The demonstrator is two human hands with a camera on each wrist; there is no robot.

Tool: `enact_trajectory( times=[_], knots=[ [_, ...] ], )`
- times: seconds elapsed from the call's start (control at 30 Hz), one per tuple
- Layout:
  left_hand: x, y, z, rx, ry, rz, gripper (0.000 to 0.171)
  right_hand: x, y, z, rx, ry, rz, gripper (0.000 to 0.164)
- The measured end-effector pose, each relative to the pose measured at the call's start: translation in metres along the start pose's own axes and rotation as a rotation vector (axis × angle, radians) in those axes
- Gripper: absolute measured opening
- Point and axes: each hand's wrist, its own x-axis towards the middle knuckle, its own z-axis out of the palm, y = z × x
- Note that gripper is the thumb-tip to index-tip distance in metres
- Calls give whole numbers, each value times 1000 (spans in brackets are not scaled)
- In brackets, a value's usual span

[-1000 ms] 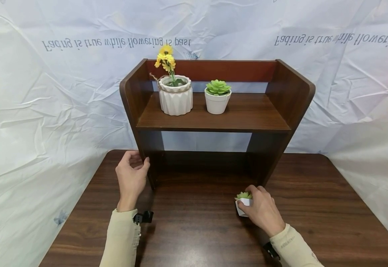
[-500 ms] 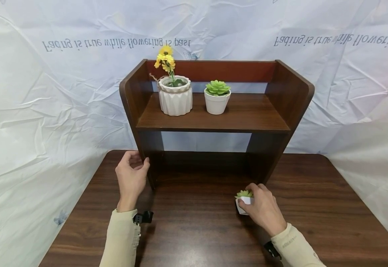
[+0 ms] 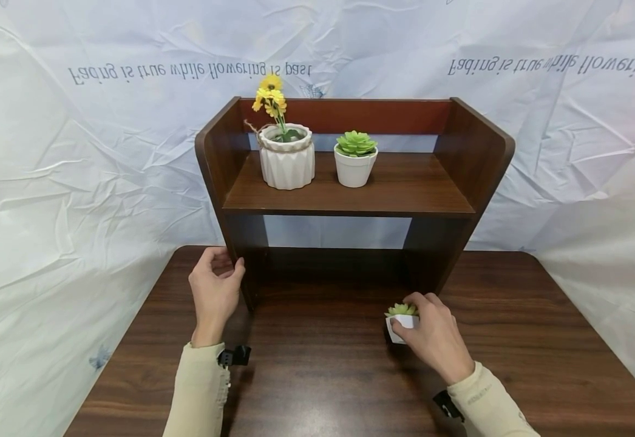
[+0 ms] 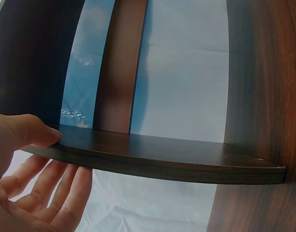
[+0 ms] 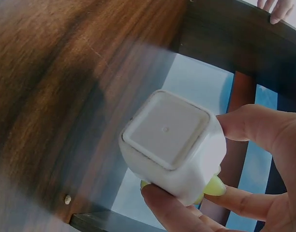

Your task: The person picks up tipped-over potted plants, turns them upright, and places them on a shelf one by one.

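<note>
My right hand (image 3: 432,337) holds a small square white potted succulent (image 3: 403,328) by its sides, in front of the shelf's right end. In the right wrist view the square base of the pot (image 5: 165,130) faces the camera, and a few green leaf tips show by my fingers. My left hand (image 3: 216,291) grips the front edge of the left side panel of a dark brown two-tier wooden shelf (image 3: 350,206). The left wrist view has the thumb (image 4: 34,131) on the inner face of that side panel (image 4: 153,157) and the fingers on its outer face.
On the upper tier stand a fluted white pot of yellow flowers (image 3: 287,159) and, to its right, a round white pot with a green succulent (image 3: 354,167). The shelf rests on a brown wooden table (image 3: 317,376). A pale printed cloth (image 3: 104,139) hangs behind.
My right hand has moved slightly forward toward the shelf, carrying the small potted succulent with it. The left hand keeps its place on the side panel.
</note>
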Motion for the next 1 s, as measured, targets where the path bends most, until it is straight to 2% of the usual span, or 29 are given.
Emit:
enact_trajectory(
  times=[0.5,1.0],
  knots=[
    [-1,-1,0,7,2,11,26,1,-6,-4,2,89,-23,33],
    [-1,0,0,12,8,15,26,3,-16,-23,28,147,-44,34]
  ],
)
